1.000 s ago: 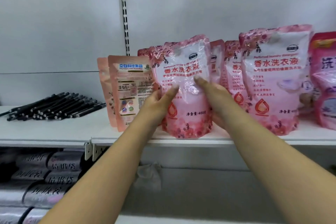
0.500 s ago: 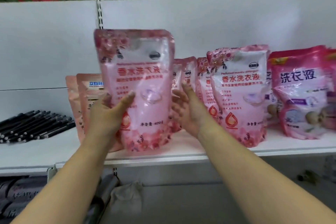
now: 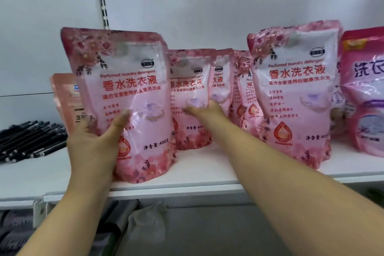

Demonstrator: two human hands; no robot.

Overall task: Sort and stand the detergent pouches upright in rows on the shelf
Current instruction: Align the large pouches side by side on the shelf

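Observation:
A pink floral detergent pouch (image 3: 128, 89) stands upright at the front edge of the white shelf (image 3: 207, 174). My left hand (image 3: 97, 143) grips its lower left side, thumb across the front. Behind it a second pink pouch (image 3: 189, 87) stands upright, and my right hand (image 3: 204, 110) touches its lower front with fingers stretched out and blurred. More pink pouches (image 3: 242, 97) stand in a row behind. Another large pink pouch (image 3: 295, 89) stands upright at the front right.
A magenta pouch (image 3: 365, 89) stands at the far right. A salmon-coloured pouch (image 3: 66, 97) shows behind the held one at the left. Black pens (image 3: 31, 141) lie in a pile on the shelf's left part. Dark packets (image 3: 12, 230) fill the lower shelf.
My left hand lifted the front pouch out of the row, carried it left and set its base at the shelf's front edge. My right hand let go and reached to the pouch behind.

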